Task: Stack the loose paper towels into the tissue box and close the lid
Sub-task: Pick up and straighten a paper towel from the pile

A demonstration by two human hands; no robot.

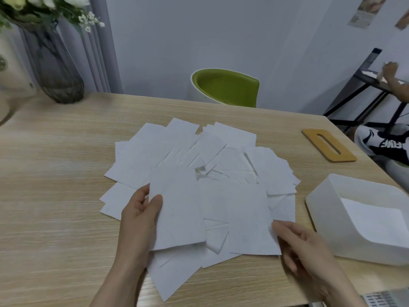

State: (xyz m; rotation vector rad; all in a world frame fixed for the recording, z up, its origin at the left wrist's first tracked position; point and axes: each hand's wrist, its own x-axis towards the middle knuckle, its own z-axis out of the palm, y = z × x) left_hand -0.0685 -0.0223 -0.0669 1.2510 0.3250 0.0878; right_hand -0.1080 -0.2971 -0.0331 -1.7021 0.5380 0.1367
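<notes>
From the head camera we look down on a pale wooden desk (55,173) with a wide scatter of white paper towels (221,156) fanned across its middle, overlapping one another at all angles.

Our left hand (139,216) grips one towel (177,207) by its left edge, thumb on top and fingers curled behind, and this sheet lies over the near left part of the pile. Our right hand (303,247) pinches the right edge of a second towel (247,218), which lies flat just beside the first; the thumb and forefinger meet at the paper's edge and the other fingers curl loosely below.

To the right of the pile, near the desk's edge, stands the open white tissue box (332,213). We can see at least one towel lying flat inside it, on the bottom. Its lid (328,144), a tan wooden plate with a slot in the middle, lies flat on the desk farther back, well apart from the box.

At the far left corner of the desk stands a dark glass vase (55,69) with white flowers. Behind the desk is a green chair (225,87) against the wall. At the right edge of the view, another person's arm (394,78) reaches over a black shelf.
</notes>
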